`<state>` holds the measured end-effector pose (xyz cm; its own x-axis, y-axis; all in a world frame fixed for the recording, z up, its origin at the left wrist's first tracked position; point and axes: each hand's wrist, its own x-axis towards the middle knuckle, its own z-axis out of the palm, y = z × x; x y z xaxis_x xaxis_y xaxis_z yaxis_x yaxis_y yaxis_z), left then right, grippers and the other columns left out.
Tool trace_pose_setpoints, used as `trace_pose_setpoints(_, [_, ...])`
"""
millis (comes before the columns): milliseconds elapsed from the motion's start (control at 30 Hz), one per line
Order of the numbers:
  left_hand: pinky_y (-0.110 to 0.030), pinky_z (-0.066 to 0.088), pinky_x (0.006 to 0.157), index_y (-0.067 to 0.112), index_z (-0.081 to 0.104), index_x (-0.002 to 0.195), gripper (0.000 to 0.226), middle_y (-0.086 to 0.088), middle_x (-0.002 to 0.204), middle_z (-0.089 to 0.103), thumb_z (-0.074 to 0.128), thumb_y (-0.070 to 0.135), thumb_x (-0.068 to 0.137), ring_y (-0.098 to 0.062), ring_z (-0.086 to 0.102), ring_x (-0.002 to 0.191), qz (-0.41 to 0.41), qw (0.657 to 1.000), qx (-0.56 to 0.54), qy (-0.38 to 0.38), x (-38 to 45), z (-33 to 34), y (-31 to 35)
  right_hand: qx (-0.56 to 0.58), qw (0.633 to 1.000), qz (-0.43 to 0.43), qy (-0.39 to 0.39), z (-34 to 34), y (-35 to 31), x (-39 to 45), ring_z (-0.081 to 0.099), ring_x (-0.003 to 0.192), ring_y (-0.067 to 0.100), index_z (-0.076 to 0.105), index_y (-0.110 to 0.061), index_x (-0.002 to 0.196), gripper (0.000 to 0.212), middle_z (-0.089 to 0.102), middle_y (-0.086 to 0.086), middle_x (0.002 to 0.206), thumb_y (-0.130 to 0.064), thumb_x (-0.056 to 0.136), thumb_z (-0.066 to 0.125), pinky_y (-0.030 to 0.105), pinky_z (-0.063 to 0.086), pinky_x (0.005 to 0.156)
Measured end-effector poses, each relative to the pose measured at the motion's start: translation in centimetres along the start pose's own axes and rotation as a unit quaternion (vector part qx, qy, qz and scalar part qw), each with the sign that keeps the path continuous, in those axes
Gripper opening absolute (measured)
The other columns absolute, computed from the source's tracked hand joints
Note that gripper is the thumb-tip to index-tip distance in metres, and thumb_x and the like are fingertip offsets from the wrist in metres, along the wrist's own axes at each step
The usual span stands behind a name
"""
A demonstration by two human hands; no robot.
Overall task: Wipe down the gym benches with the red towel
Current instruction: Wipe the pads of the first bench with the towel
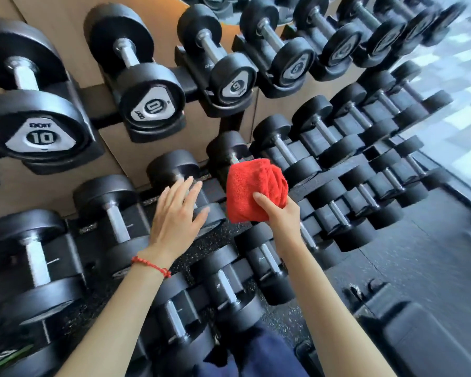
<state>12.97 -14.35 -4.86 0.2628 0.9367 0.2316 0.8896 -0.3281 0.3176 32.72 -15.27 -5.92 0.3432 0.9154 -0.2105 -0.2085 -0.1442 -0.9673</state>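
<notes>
Right hand (282,213) grips the bunched red towel (252,190) over the dumbbell rack's (335,183) middle shelf; left hand (176,213), open and empty, rests on a dumbbell (185,186). Bench (419,336) lies lower right: carry the towel there, wiping flat.

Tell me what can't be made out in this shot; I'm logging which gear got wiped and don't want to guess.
Head view only:
- Dumbbell under the red towel: the bunched cloth held in the right hand covers most of it.
- Left hand: whether its palm touches the dumbbell beneath it is hidden.
- Far-right dumbbells: labels blurred.
- Bench: dark, cut off by the bottom edge.
</notes>
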Motion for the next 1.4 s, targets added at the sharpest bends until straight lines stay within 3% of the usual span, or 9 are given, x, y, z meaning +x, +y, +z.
trace_pose_setpoints(167, [-0.049,0.033,0.103,-0.001,0.055,0.125,0.057,-0.021,0.130,0.053,0.040,0.038,0.086,-0.036,0.047,0.123,0.038,0.999,-0.003,-0.025,-1.8,1.2,2.7,0.028,0.999,0.002,0.027,-3.8,0.7,-2.9,0.067,0.082,0.015,0.065,-0.016,0.090,0.020,0.070,0.000,0.086,-0.012,0.073,0.075,0.032,0.056,0.074])
trace_pose_setpoints(267, [-0.052,0.034,0.103,0.000,0.054,0.126,0.053,-0.021,0.131,0.053,0.048,0.033,0.085,-0.037,0.047,0.124,0.044,0.999,-0.012,-0.030,-2.7,1.9,4.3,0.039,0.998,-0.004,0.050,-5.9,1.3,-4.5,0.065,0.073,0.005,0.065,-0.015,0.090,0.020,0.069,-0.005,0.080,-0.009,0.073,0.074,0.021,0.052,0.062])
trace_pose_setpoints(533, [-0.055,0.036,0.101,-0.003,0.054,0.125,0.052,-0.024,0.129,0.053,0.055,0.027,0.083,-0.040,0.047,0.122,0.120,0.991,-0.015,-0.058,-5.6,4.0,12.3,0.027,0.993,0.004,0.115,-15.0,2.6,-9.9,0.066,0.079,0.009,0.066,-0.017,0.089,0.021,0.070,-0.002,0.087,-0.014,0.071,0.076,0.025,0.055,0.072])
trace_pose_setpoints(633, [-0.056,0.037,0.099,-0.004,0.054,0.124,0.054,-0.025,0.128,0.054,0.045,0.034,0.087,-0.041,0.048,0.121,0.156,0.984,-0.023,-0.082,-7.6,5.2,16.4,0.019,0.989,0.000,0.145,-19.4,3.0,-12.7,0.065,0.079,0.010,0.066,-0.017,0.086,0.018,0.070,-0.003,0.084,-0.013,0.071,0.076,0.027,0.054,0.074])
trace_pose_setpoints(833, [-0.054,0.036,0.099,-0.004,0.055,0.123,0.060,-0.024,0.128,0.054,0.036,0.038,0.085,-0.040,0.049,0.120,0.212,0.970,-0.032,-0.111,-11.7,7.8,24.1,0.024,0.977,-0.013,0.212,-27.8,4.0,-17.9,0.061,0.065,-0.005,0.065,-0.018,0.082,0.017,0.067,-0.009,0.076,-0.010,0.071,0.075,0.011,0.047,0.058])
trace_pose_setpoints(933, [-0.055,0.039,0.097,-0.004,0.057,0.121,0.060,-0.025,0.126,0.055,0.037,0.038,0.084,-0.041,0.051,0.118,0.238,0.962,-0.038,-0.127,-13.5,8.8,27.5,0.027,0.969,-0.010,0.244,-31.4,4.7,-20.3,0.061,0.067,-0.005,0.064,-0.018,0.084,0.019,0.068,-0.008,0.080,-0.010,0.072,0.075,0.011,0.048,0.062])
trace_pose_setpoints(1233, [-0.056,0.042,0.093,-0.005,0.059,0.118,0.058,-0.025,0.121,0.058,0.040,0.037,0.083,-0.040,0.055,0.114,0.353,0.920,-0.042,-0.166,-14.7,12.7,35.5,0.081,0.930,0.006,0.360,-38.8,6.6,-24.6,0.062,0.069,-0.003,0.066,-0.019,0.083,0.016,0.070,-0.014,0.075,-0.011,0.072,0.075,0.012,0.048,0.062])
trace_pose_setpoints(1400, [-0.059,0.044,0.091,-0.007,0.059,0.116,0.050,-0.027,0.119,0.058,0.060,0.025,0.079,-0.043,0.055,0.112,0.408,0.892,-0.068,-0.181,-13.0,16.1,40.3,0.108,0.895,0.008,0.433,-42.4,6.8,-24.7,0.063,0.068,-0.005,0.065,-0.020,0.085,0.019,0.071,-0.014,0.075,-0.009,0.072,0.075,0.010,0.048,0.059])
